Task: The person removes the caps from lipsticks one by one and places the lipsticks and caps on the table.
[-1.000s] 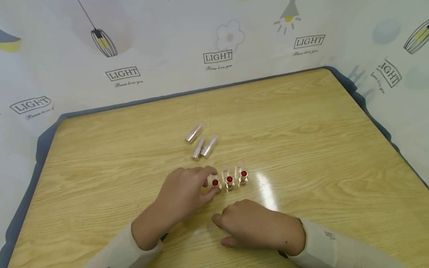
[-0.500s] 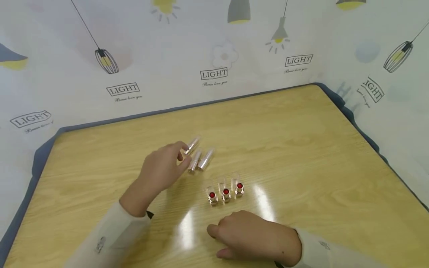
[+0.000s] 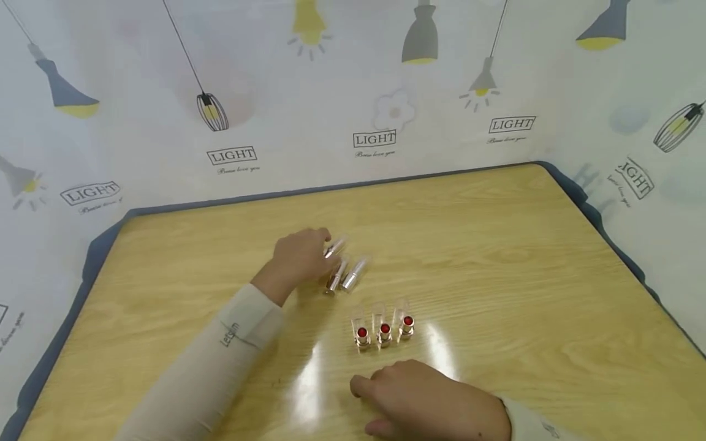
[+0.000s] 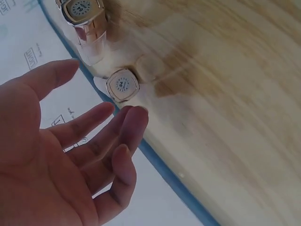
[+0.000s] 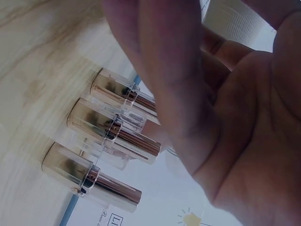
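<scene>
Three capped lipsticks lie mid-table. My left hand (image 3: 300,254) reaches over the far one (image 3: 333,248); its thumb and fingers are apart, with a lipstick base (image 4: 123,84) just beyond the fingertips in the left wrist view. Whether it touches the tube cannot be told. The other two, a left lipstick (image 3: 336,278) and a right lipstick (image 3: 355,274), lie side by side nearer to me. Three uncapped lipsticks with red tips stand in a row, the middle one (image 3: 384,334) among them. My right hand (image 3: 430,398) rests in front of that row, loosely curled and holding nothing.
Clear caps (image 3: 357,315) are behind the standing lipsticks. The wooden table (image 3: 524,257) has a dark blue edging (image 3: 331,185) along its far side. A printed white wall covering (image 3: 303,110) rises behind it.
My left hand has moved from the leftmost standing lipstick away from me to the far lying lipstick. The head view has tilted upward. My right hand stays in front of the row.
</scene>
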The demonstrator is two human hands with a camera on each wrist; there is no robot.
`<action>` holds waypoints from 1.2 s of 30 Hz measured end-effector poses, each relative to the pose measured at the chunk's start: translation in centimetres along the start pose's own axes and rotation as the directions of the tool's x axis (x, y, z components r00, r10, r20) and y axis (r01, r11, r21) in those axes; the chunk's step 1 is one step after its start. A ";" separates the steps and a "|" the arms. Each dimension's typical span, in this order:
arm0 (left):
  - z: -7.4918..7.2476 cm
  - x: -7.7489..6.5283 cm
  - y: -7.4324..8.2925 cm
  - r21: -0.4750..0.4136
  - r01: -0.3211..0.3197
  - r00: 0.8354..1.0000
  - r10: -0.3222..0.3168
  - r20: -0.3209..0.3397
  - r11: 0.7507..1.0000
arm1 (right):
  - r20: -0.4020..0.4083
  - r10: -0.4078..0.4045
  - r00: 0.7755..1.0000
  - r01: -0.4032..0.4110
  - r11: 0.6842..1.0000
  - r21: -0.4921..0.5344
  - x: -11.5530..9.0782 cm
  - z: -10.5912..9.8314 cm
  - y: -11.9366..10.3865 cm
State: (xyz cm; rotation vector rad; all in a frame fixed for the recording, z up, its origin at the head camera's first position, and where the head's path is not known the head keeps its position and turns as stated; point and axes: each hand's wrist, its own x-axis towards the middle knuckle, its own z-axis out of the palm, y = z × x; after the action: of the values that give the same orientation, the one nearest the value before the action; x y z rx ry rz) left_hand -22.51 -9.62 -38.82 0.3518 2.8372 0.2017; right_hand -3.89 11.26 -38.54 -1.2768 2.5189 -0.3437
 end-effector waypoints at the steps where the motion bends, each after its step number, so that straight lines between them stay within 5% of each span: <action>1: 0.2 0.1 -0.1 0.003 0.005 1.000 -0.005 0.008 1.000 | -0.004 -0.012 1.000 0.012 1.000 -0.010 0.1 0.1 0.0; 8: 1.0 0.2 -0.5 0.010 -0.003 1.000 0.003 0.030 1.000 | -0.005 -0.043 0.999 0.042 0.997 -0.060 0.2 0.5 -0.4; 21: 0.2 -0.1 -1.0 0.012 0.002 1.000 -0.002 -0.026 1.000 | -0.029 -0.042 0.999 0.039 0.996 -0.081 0.3 0.1 -0.5; 29: 0.6 -1.2 -1.2 -0.075 0.020 0.997 -0.025 -0.073 0.997 | -0.048 -0.014 0.999 0.011 0.998 -0.065 0.4 0.4 -0.4; 33: 0.4 -3.0 -0.7 -0.162 0.014 0.992 -0.035 -0.125 0.987 | -0.168 0.054 0.984 -0.056 0.998 -0.003 0.6 -0.4 -0.4; 36: 0.1 -4.9 0.1 -0.209 -0.008 0.983 -0.031 -0.184 0.978 | -0.311 0.108 0.944 -0.080 0.992 0.101 0.7 -1.4 -0.2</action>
State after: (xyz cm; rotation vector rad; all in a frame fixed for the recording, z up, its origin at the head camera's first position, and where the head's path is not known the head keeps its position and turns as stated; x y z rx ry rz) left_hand -17.93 -10.77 -37.64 0.2842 2.9616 0.5536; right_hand -4.64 10.73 -37.29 -1.1396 2.7804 -0.6776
